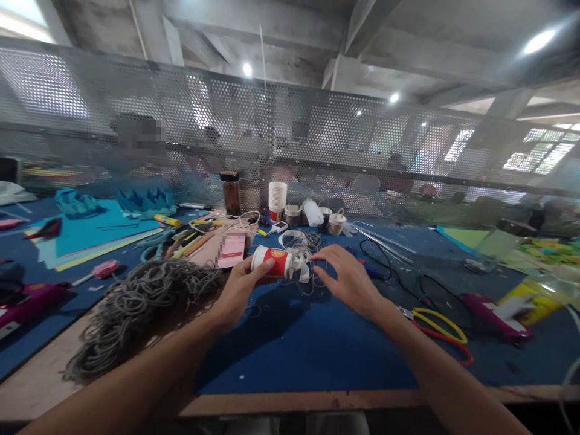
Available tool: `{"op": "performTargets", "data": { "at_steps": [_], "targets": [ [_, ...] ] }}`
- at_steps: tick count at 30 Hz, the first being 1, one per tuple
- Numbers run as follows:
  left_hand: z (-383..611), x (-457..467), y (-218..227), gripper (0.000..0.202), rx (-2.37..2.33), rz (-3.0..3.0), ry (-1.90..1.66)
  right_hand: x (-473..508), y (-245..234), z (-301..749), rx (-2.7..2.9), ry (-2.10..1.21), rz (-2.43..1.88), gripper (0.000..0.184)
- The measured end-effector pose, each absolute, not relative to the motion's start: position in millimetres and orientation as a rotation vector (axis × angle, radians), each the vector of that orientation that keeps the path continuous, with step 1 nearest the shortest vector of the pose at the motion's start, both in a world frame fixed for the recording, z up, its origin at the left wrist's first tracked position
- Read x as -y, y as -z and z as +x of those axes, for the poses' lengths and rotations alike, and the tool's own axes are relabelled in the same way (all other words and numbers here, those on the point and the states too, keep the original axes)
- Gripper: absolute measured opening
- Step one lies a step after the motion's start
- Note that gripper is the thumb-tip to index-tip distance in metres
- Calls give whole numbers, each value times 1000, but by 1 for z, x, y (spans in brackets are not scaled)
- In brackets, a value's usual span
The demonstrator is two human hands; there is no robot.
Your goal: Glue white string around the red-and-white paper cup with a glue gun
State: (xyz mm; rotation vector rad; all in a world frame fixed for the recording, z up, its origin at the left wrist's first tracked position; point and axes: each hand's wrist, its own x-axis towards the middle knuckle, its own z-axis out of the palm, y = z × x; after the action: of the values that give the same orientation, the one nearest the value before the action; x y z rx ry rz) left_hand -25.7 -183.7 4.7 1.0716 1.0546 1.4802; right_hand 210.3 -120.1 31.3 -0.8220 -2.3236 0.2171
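Observation:
My left hand (pixel 242 284) is closed around a red and white paper cup (pixel 277 262), which lies on its side in the air above the blue tabletop. White strips (pixel 301 266) stick out from the cup's right end. Beside these strips is my right hand (pixel 347 279), its thumb and fingers apart and curved toward them; I cannot tell whether a fingertip touches one. Behind the cup sits a loose tangle of thin grey cord (pixel 306 240). Left of my left hand lies a big heap of grey cord (pixel 149 302).
At the back are a stack of paper cups (pixel 277 199), a dark jar (pixel 230 193) and a phone (pixel 232 251). Yellow- and red-handled pliers (pixel 441 329) and a purple glue gun (pixel 498 317) lie right. Blue paper (pixel 109 226) is left. A perforated metal screen (pixel 290 133) stands behind.

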Motion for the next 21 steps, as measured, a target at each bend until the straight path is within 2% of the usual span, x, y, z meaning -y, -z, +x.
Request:
{"op": "performTargets", "data": {
  "at_steps": [4,7,13,18,21],
  "targets": [
    [-29,182,-2,33,-1064,1131,-1498,92,-27,243,2364,299,-1280,26],
    [-29,182,0,35,-1088,1129,-1509,73,-13,265,2422,510,-1609,29],
    [-27,181,2,35,-1083,1139,-1488,55,10,282,2557,504,-1839,30],
    [-28,180,5,35,-1110,1134,-1490,52,10,283,2495,534,-1771,33],
    [-28,180,5,35,-1091,1127,-1485,54,2,282,2393,417,-1699,33]
  ]
}}
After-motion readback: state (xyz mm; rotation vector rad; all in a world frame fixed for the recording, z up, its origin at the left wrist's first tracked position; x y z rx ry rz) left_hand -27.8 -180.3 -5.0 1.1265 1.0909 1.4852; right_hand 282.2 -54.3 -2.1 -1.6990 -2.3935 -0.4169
